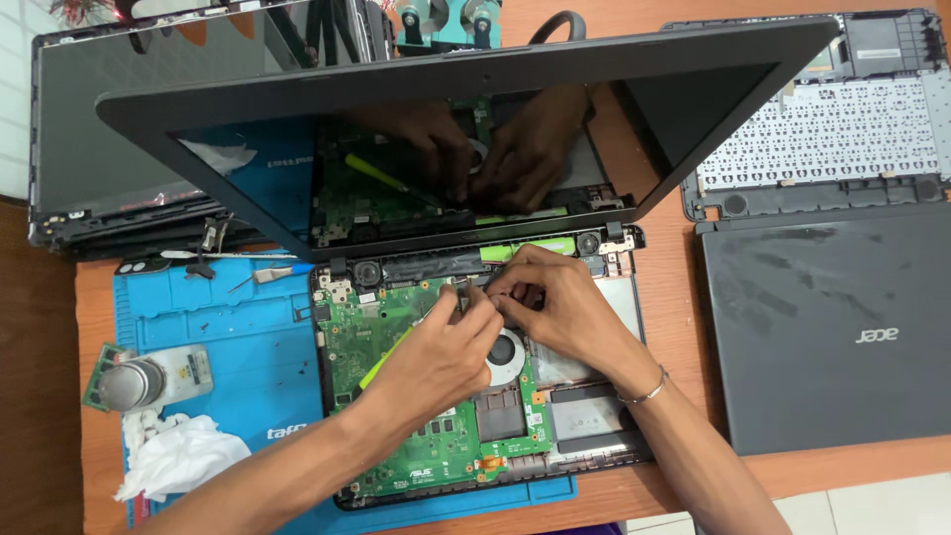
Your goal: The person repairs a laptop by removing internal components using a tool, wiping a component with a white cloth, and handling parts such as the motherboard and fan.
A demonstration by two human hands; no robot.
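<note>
Both our hands, left hand (446,342) and right hand (560,302), pinch closed on a small connector (474,287) above the green motherboard (396,337), needing gentle, steady tugging next.

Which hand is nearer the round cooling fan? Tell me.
Left. The left hand lies right beside the fan, its knuckles at the fan's edge; the right hand sits just above and right of it, fingertips further up.
</note>
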